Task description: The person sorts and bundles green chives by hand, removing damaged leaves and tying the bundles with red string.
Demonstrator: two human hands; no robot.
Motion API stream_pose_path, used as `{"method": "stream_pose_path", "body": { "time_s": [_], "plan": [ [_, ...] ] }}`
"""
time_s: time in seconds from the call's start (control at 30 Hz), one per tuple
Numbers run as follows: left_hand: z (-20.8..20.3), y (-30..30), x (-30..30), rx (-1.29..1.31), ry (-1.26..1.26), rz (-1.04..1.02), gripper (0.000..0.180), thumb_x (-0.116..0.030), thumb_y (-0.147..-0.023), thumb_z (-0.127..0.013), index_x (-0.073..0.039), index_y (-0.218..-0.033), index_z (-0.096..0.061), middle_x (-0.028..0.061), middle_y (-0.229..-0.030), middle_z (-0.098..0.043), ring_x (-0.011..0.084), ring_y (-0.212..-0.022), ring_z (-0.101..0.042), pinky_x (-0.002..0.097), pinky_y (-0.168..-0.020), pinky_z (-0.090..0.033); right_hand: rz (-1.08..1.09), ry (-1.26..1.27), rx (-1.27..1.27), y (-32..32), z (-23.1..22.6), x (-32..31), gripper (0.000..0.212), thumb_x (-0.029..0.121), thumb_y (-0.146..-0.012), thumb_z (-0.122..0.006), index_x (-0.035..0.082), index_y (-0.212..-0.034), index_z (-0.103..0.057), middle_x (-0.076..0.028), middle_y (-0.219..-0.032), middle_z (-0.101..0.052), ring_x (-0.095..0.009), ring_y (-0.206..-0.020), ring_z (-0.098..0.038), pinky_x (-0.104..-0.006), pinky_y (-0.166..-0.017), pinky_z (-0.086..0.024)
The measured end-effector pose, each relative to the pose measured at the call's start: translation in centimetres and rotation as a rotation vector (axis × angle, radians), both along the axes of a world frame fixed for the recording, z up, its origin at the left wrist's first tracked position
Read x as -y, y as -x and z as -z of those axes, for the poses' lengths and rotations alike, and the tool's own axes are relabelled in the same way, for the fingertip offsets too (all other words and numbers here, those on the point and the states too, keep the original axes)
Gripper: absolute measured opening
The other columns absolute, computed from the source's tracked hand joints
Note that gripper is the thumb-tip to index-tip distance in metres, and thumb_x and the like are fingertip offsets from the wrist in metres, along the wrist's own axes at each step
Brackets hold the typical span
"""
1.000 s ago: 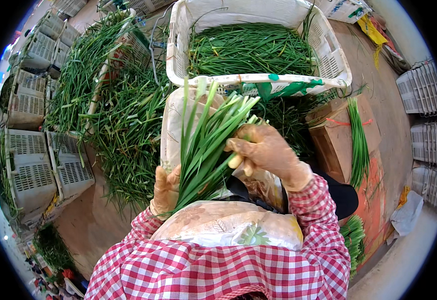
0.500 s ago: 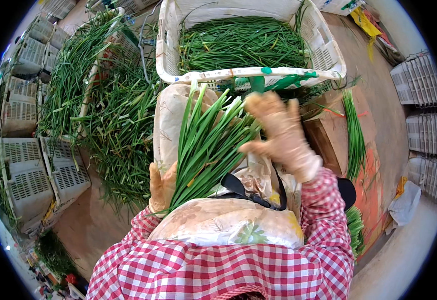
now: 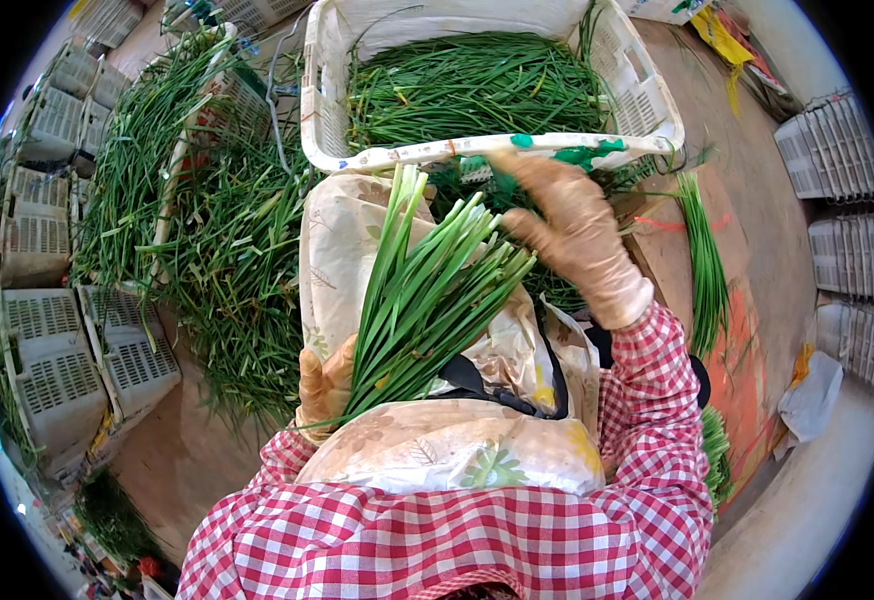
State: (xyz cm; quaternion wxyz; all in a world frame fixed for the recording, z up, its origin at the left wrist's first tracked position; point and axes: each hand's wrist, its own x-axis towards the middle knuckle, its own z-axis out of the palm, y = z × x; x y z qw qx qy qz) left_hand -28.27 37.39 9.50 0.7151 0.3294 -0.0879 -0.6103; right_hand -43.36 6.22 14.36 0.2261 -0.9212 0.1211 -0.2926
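A yellow plastic wrapper lies crumpled on the floor at the far right, just past the corner of the big white plastic basket. A white package with a small coloured print is cut by the far edge, beside it. At the right, near the stacked grey plastic crates, a crumpled white plastic bag rests on the floor. No signs or screens are visible.
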Motion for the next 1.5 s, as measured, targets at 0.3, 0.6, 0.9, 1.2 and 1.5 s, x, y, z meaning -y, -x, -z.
{"method": "stream_pose_path", "body": {
  "time_s": [0.3,0.6,0.9,1.2,1.5],
  "plan": [
    [-1.9,0.9,1.7,0.265,-0.349,-0.189,0.074,-0.07,-0.084,-0.043,-0.002,-0.11,-0.056,0.0002,-0.09,-0.056,0.0101,-0.074,-0.05,0.0208,-0.063,-0.039,0.011,0.479,-0.153,-0.5,2.5,0.3,0.006,0.012,-0.078,-0.056,0.012,-0.084,-0.059,-0.006,-0.076,-0.058,-0.023,-0.077,-0.058,-0.0368,-0.071,-0.046],
    [-5.1,0.2,4.3,-0.933,-0.346,-0.662,0.069,-0.072,-0.083,-0.041,-0.005,-0.088,-0.055,-0.0085,-0.057,-0.031,0.0056,-0.045,-0.029,0.0204,-0.037,-0.023,0.709,0.056,-0.454,12.2,11.5,9.7,0.024,0.021,-0.093,-0.048,0.0,-0.096,-0.059,-0.022,-0.094,-0.064,-0.034,-0.086,-0.062,-0.0403,-0.074,-0.05],
    [-6.0,0.2,8.1,1.292,0.164,0.444,0.066,-0.027,-0.09,-0.059,-0.003,-0.144,-0.028,0.0215,-0.143,-0.033,0.0341,-0.135,-0.028,0.0377,-0.109,-0.023,-0.348,-2.1,0.565,-0.2,4.5,-8.6,0.066,0.055,-0.093,-0.038,0.01,-0.141,-0.035,-0.01,-0.143,-0.038,-0.024,-0.13,-0.038,-0.0434,-0.108,-0.03],
    [-8.7,-5.0,9.2,0.865,-0.169,0.152,0.054,-0.036,-0.081,-0.069,0.001,-0.119,-0.057,0.0167,-0.115,-0.062,0.0251,-0.114,-0.054,0.0395,-0.099,-0.041,-0.518,-2.292,0.781,-0.7,4.5,-7.0,0.06,0.048,-0.097,-0.034,0.004,-0.138,-0.036,-0.013,-0.13,-0.052,-0.025,-0.116,-0.053,-0.0399,-0.1,-0.044],
    [-3.6,-1.4,10.1,0.192,-0.149,0.639,0.084,-0.021,-0.073,-0.079,-0.003,-0.14,-0.032,0.0115,-0.136,-0.044,0.0219,-0.12,-0.046,0.0334,-0.103,-0.037,-0.675,-2.268,0.792,-3.1,2.6,-5.7,0.067,0.051,-0.095,-0.039,0.003,-0.141,-0.032,-0.014,-0.13,-0.051,-0.028,-0.116,-0.053,-0.0431,-0.103,-0.039]
  ]
}}
